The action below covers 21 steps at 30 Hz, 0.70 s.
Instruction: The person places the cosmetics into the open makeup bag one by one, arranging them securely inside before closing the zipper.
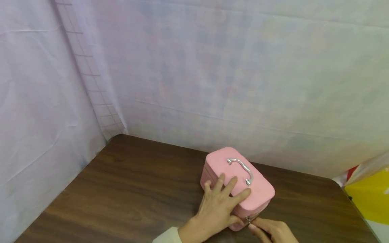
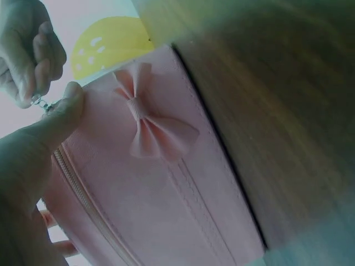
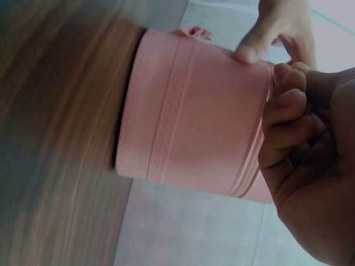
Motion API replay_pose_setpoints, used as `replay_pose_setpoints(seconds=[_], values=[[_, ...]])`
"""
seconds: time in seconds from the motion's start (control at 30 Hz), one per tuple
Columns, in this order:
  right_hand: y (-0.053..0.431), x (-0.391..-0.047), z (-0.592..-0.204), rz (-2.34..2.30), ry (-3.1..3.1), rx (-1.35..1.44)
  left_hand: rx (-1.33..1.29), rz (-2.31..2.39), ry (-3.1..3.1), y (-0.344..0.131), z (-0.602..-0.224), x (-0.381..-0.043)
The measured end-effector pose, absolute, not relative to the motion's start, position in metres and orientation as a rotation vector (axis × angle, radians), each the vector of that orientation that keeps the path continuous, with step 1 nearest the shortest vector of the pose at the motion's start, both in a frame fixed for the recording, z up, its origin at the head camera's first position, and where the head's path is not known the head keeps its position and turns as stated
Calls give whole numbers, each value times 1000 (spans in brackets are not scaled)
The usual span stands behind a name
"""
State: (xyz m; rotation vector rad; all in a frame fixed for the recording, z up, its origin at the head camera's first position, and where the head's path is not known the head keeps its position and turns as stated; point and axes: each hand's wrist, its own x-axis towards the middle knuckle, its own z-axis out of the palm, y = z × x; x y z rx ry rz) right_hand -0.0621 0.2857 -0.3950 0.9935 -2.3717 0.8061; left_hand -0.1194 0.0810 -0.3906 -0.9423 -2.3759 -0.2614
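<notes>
A pink vanity case (image 1: 259, 189) stands on the table with its lid down. Its silver handle (image 1: 243, 165) is on top, and a pink bow (image 2: 166, 130) decorates the front in the left wrist view. My left hand (image 1: 217, 207) rests on the case, fingers spread over the lid's edge and thumb against the front near the zipper (image 2: 83, 191). At the near corner, my right hand (image 1: 275, 230) pinches the metal zipper pull (image 2: 41, 103) between thumb and finger. In the right wrist view its curled fingers hide the pull.
The dark wooden table (image 1: 127, 189) extends left of the case. A pale cloth (image 1: 194, 74) hangs behind the table, and another hangs along its left side. Something yellow (image 1: 369, 199) is beyond the right edge.
</notes>
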Motion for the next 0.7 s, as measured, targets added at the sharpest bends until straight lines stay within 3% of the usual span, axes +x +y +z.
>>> replay_pose_setpoints(seconds=[0.3,0.7], values=[[297,-68,-391,822,-2372,1049,-995,-389,-2389,61,-379,-141],[292,-64,-394,846,-2414,1016,-1078,-565,-2368,31,-389,-177]])
